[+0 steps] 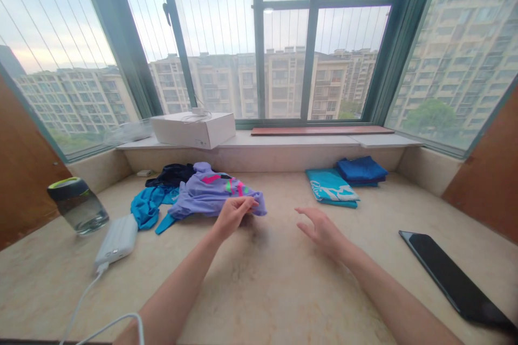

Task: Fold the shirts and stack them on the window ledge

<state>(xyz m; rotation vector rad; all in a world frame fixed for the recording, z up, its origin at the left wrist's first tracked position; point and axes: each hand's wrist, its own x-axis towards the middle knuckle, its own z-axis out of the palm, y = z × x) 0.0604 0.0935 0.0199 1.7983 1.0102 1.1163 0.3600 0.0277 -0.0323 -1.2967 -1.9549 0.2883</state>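
Observation:
My left hand pinches the right end of a crumpled lavender T-shirt with pink and green print. The shirt overlaps a heap with a bright blue garment and a dark navy garment. Apart from any cloth, my right hand hovers over the bare stone surface, thumb and fingers spread, with nothing in it. Beyond it lie a folded turquoise shirt with white lettering and, just behind, a folded dark blue garment.
At the left stand a water bottle and a white power bank with a white cable. A black phone-like slab lies at the right. On the window ledge are a white box and a reddish board.

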